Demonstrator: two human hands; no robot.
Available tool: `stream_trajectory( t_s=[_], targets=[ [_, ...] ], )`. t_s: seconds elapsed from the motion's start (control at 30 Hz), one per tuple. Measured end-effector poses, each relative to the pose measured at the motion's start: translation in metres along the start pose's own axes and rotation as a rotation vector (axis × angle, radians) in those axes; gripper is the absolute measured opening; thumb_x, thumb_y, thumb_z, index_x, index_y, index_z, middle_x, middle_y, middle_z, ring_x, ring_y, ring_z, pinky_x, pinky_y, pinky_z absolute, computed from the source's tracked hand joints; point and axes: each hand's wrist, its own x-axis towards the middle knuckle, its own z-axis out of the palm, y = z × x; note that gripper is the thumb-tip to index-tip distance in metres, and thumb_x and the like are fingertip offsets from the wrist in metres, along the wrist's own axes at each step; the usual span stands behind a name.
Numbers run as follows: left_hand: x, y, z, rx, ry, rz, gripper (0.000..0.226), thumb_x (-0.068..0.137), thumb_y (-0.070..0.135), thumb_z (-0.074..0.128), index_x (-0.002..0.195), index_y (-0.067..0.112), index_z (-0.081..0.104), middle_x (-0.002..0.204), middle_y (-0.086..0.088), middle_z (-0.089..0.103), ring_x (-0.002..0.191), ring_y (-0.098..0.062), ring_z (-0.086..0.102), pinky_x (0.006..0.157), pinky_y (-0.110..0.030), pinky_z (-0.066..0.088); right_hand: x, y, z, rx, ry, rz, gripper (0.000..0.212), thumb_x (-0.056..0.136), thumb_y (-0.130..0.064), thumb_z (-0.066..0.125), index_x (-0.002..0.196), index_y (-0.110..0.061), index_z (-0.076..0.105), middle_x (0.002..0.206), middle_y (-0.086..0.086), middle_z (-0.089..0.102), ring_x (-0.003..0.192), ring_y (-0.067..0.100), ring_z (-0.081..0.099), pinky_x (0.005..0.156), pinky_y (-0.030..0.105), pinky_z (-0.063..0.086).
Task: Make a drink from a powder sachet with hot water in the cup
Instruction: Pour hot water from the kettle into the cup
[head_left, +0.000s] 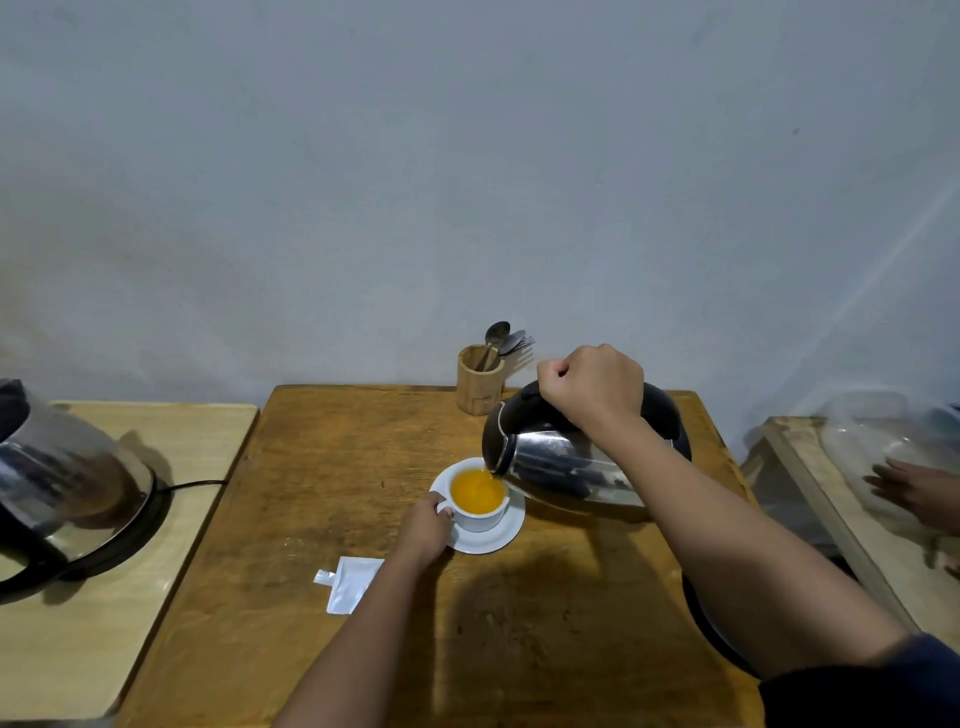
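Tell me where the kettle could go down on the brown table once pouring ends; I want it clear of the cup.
Bare wood lies left of the saucer, above the torn sachet. The near middle, between both forearms, is bare too. It is crowded around the cup, where the left hand and the kettle meet.

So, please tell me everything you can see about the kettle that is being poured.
The kettle has a shiny steel body and a black lid and handle. It is lifted off the table and tilted steeply to the left, with its spout just above the white cup, which already holds orange liquid. The right hand grips the handle from above in a closed fist; nothing else touches it. The left hand holds the cup's handle. Its base seems to be the dark disc at the table's right edge.
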Motion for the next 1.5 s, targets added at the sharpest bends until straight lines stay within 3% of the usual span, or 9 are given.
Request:
stream_trajectory(
  t_s=[0.27,0.4,0.57,0.73,0.87,1.0,1.1,1.17,1.5],
  targets=[
    [-0.002,-0.003,0.006,0.025,0.033,0.059,0.033,0.097,0.015,0.038,0.127,0.005,0.048,0.132,-0.018,0.055,0.118,-0.031,0.052,0.098,-0.039,0.042,-0.026,0.054,-0.011,0.326,0.149,0.488,0.045,0.079,-0.022,0.048,0.039,-0.013,0.032,0.038,-0.002,0.027,0.038,0.017,0.023,0.042,0.023,0.018],
    [-0.005,-0.007,0.013,0.0,0.08,0.09,0.031,0.098,0.015,0.037,0.124,0.004,0.049,0.129,-0.018,0.056,0.115,-0.031,0.053,0.091,-0.036,0.042,-0.045,0.086,-0.023,0.395,0.248,0.744,0.045,0.081,-0.032,0.047,0.042,-0.009,0.043,0.048,0.009,0.045,0.053,0.03,0.044,0.05,0.031,0.032],
    [-0.005,-0.007,0.019,-0.05,0.141,0.096,0.028,0.098,0.015,0.036,0.116,0.002,0.053,0.121,-0.021,0.059,0.096,-0.025,0.052,0.084,-0.036,0.041,-0.077,0.133,-0.037,0.45,0.378,1.015,0.055,0.079,-0.043,0.042,0.093,0.004,0.067,0.098,0.026,0.067,0.093,0.04,0.06,0.082,0.04,0.047],
    [-0.01,-0.01,0.026,-0.102,0.199,0.088,0.031,0.098,0.017,0.037,0.122,0.004,0.052,0.124,-0.018,0.058,0.111,-0.032,0.055,0.088,-0.038,0.043,-0.117,0.156,-0.058,0.528,0.618,1.235,0.04,0.084,-0.032,0.048,0.097,0.001,0.066,0.102,0.02,0.066,0.098,0.036,0.06,0.081,0.039,0.044],
    [-0.006,-0.013,0.03,-0.151,0.243,0.077,0.029,0.097,0.017,0.038,0.117,0.004,0.055,0.119,-0.019,0.061,0.106,-0.034,0.057,0.091,-0.044,0.047,-0.14,0.163,-0.065,0.61,0.712,1.31,0.026,0.084,-0.029,0.048,0.07,-0.008,0.057,0.083,0.01,0.056,0.09,0.032,0.059,0.072,0.033,0.037],
    [-0.005,-0.012,0.034,-0.153,0.274,0.082,0.03,0.096,0.015,0.038,0.115,-0.001,0.055,0.118,-0.023,0.06,0.105,-0.037,0.056,0.09,-0.046,0.047,-0.158,0.175,-0.067,0.652,0.816,1.388,0.039,0.085,-0.032,0.048,0.09,0.003,0.066,0.091,0.011,0.06,0.091,0.029,0.058,0.079,0.038,0.045],
    [-0.007,-0.011,0.036,-0.146,0.282,0.091,0.031,0.096,0.014,0.036,0.118,-0.002,0.053,0.12,-0.024,0.057,0.109,-0.038,0.054,0.091,-0.046,0.045,-0.17,0.182,-0.067,0.806,0.904,1.44,0.024,0.081,-0.031,0.052,0.068,-0.012,0.058,0.083,0.005,0.063,0.081,0.023,0.057,0.069,0.032,0.042],
    [-0.009,-0.011,0.038,-0.136,0.294,0.098,0.032,0.097,0.014,0.035,0.119,-0.003,0.051,0.122,-0.024,0.056,0.111,-0.038,0.053,0.092,-0.046,0.044,-0.175,0.186,-0.066,0.847,0.96,1.451,0.02,0.082,-0.03,0.053,0.072,-0.013,0.053,0.082,0.003,0.059,0.078,0.02,0.055,0.06,0.028,0.041],
    [-0.005,-0.015,0.041,-0.109,0.32,0.124,0.031,0.097,0.016,0.035,0.117,-0.002,0.051,0.123,-0.024,0.054,0.111,-0.038,0.053,0.094,-0.047,0.044,-0.188,0.202,-0.062,0.892,1.113,1.327,0.034,0.085,-0.017,0.05,0.052,-0.02,0.041,0.059,-0.005,0.045,0.05,0.006,0.043,0.038,0.013,0.033]
  ],
)
